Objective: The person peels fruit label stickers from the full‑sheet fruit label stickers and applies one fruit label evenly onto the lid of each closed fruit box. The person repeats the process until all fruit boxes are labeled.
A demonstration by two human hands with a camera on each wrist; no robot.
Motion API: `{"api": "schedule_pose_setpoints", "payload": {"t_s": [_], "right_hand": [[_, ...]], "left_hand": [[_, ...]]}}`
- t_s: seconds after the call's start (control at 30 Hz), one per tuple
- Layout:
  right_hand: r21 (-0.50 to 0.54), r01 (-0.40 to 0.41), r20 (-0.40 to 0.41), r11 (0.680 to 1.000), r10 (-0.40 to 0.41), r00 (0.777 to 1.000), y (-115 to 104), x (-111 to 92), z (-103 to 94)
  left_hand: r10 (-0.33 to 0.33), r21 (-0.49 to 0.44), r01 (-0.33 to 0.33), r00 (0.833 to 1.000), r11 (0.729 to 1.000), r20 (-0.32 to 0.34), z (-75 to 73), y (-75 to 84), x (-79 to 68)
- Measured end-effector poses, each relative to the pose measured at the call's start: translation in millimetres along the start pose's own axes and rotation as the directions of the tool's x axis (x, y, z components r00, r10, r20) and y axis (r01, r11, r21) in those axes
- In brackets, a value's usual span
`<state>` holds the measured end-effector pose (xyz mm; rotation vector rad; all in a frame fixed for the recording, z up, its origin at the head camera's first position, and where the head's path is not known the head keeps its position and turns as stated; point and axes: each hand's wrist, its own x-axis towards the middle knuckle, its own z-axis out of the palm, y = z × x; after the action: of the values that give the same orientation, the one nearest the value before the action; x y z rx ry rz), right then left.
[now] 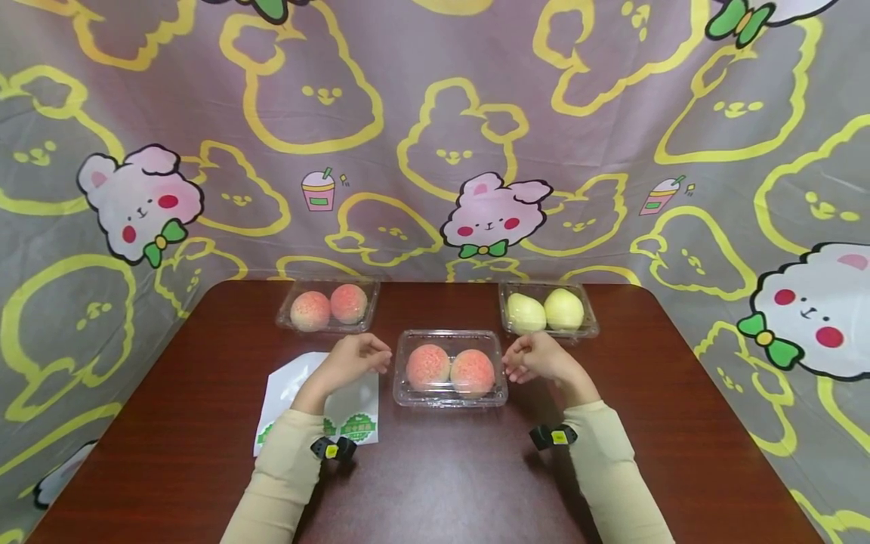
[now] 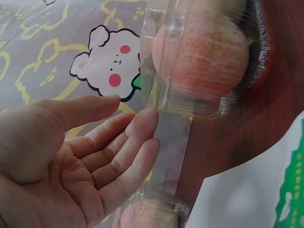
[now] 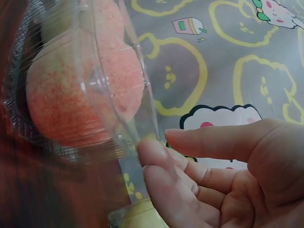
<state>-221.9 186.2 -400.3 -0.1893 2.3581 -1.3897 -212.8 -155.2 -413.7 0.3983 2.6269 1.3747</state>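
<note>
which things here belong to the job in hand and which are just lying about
Likely in the job:
left hand
right hand
middle box between them, holding two peaches

Apparently just lying about:
rear-left peach box
rear-right fruit box
flat white piece with green print

Your left forearm [image 1: 282,461] hides part of the white sheet [image 1: 363,385]; its green print [image 1: 360,428] is too small to read. Your right-wrist view crops the central clear box [image 3: 16,95] and 1 yellow fruit [image 3: 142,217].
</note>
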Motion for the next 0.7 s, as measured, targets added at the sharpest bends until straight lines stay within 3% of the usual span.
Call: {"api": "schedule_pose_setpoints", "payload": {"t_s": [0.17,0.7], "right_hand": [[0.021,0.019,-0.017,1.0,-0.019,1.0,-2.3,1.1,-0.4],[0.062,0.065,-0.039,0.996,-0.063,0.997,-0.6,4.5,6.4]], "left_hand": [[0.005,0.009,-0.005,0.999,1.0,-0.037,-4.2,-1.9,-0.9],[-0.002,0.212,0.035,0.988,0.977,-0.155,-30.7,-9.3,-11.6]]}}
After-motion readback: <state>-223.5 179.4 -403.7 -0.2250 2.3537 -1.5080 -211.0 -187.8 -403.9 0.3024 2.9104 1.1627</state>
